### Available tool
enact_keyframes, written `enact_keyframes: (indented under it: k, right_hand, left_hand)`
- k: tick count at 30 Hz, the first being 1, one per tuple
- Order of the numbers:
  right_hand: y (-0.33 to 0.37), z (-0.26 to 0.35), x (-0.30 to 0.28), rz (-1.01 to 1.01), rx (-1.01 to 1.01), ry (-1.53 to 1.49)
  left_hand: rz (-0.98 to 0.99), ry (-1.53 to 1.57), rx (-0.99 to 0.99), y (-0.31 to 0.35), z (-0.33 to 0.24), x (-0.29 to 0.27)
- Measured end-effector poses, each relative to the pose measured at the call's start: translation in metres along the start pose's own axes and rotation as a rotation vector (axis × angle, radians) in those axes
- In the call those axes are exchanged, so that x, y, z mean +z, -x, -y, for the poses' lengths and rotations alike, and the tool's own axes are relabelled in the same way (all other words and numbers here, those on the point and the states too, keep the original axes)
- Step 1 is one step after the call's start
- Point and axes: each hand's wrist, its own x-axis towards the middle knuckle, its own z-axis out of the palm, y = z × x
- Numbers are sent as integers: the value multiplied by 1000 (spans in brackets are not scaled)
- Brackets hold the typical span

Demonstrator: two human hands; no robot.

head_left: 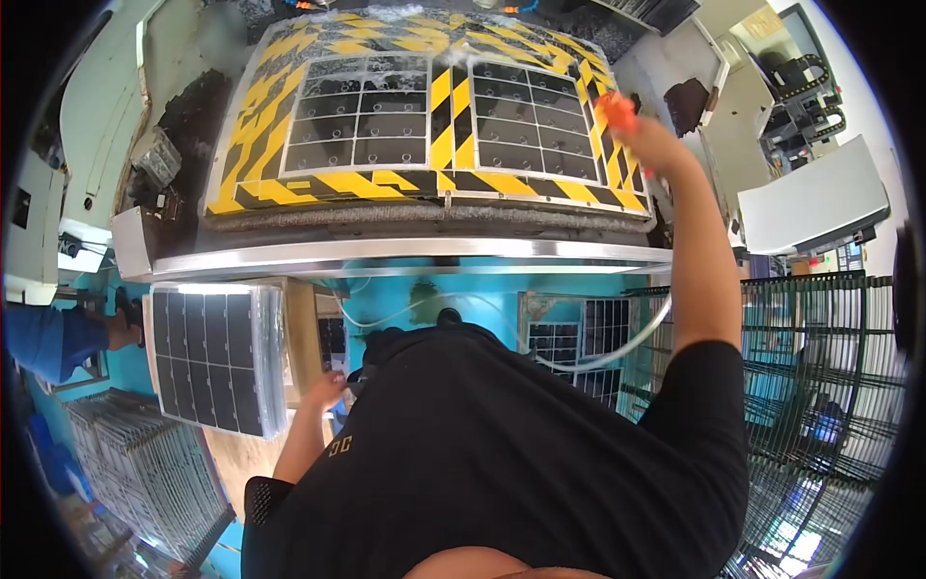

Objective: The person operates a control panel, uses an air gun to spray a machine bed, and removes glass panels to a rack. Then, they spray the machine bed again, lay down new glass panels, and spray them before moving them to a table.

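Note:
My right hand (651, 145) reaches over the right side of the machine bed and is closed around an orange-red tool (615, 111). The tool is blurred, and its exact kind is hard to make out. Beneath it lies a fixture with yellow-and-black striped tape (442, 121), framing two dark gridded panels, the left (357, 125) and the right (533, 121). White residue (386, 66) covers parts of the fixture's far side. Down by my waist, my left hand (326, 389) has its fingers curled; whatever may be in them is hidden. It is beside a stack of dark gridded panels (207, 357).
A metal rail (415, 253) runs along the machine's front edge. A pale hose (598, 365) loops between me and the wire racks (810, 376) at right. More racks (145, 468) stand at lower left. Another person's arm (58, 338) shows at far left.

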Motion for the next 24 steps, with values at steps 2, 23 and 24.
enact_keyframes:
  k: [2, 23, 24]
  right_hand:
    - [-40, -58, -12, -314, 24, 181]
    - [123, 5, 81, -341, 144, 211]
    - [136, 26, 88, -303, -5, 179]
  left_hand:
    - [-63, -195, -17, 5, 14, 6]
    - [0, 808, -160, 20, 97, 47]
    - [-1, 806, -161, 19, 94, 43]
